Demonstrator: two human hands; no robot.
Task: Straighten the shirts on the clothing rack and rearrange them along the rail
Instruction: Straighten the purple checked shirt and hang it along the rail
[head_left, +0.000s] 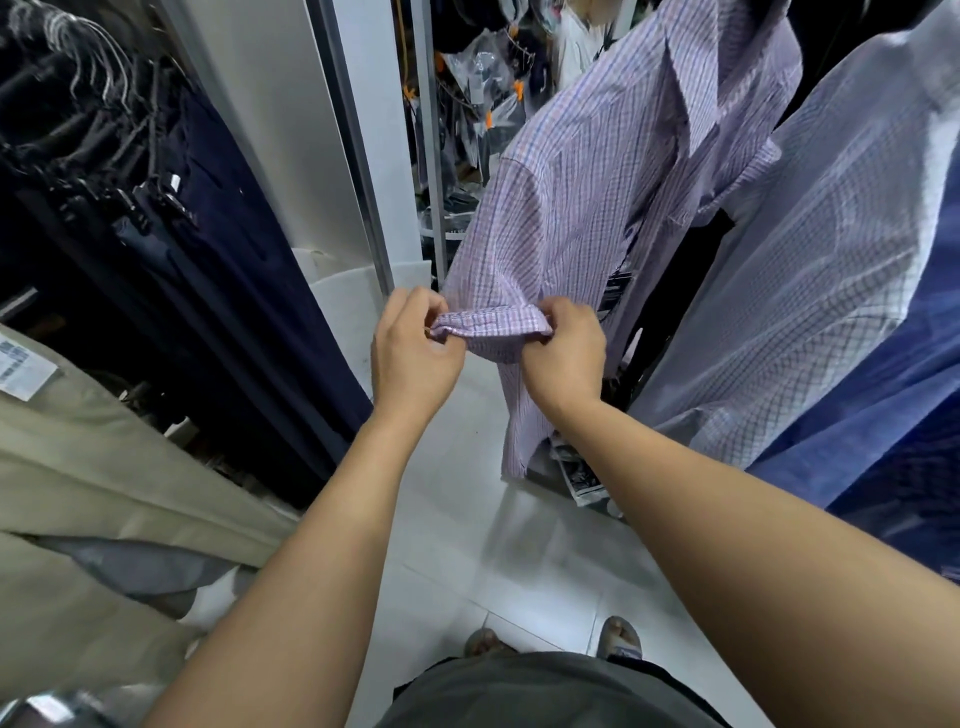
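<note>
Hanging at right: purple checked shirt (597, 182), collar high near the top edge, front open, body falling toward the floor; just beside it, further right, pale checked shirt (831, 260), then blue garment (893, 441) against the frame edge.
Left row: navy trousers (244, 270) packed close on hangers (98, 78); beige garment (104, 467) in the near corner, paper tag (23, 366) on it.
Floor (467, 561): white tiles, showing between the two rows of clothes.
Forearms (322, 519): both bare, reaching forward from the bottom edge, converging at mid-frame.
Sleeve end (488, 325): folded back on itself, stretched level between the two hands, in front of the purple shirt's body.
Left hand (415, 353): pinching the left tip of the fold, fingers curled tight on the cloth.
Right hand (563, 353): gripping the right tip of the same fold, fingers curled round it.
Sandals (618, 636): toes just showing above a grey garment (545, 691) at the bottom edge.
</note>
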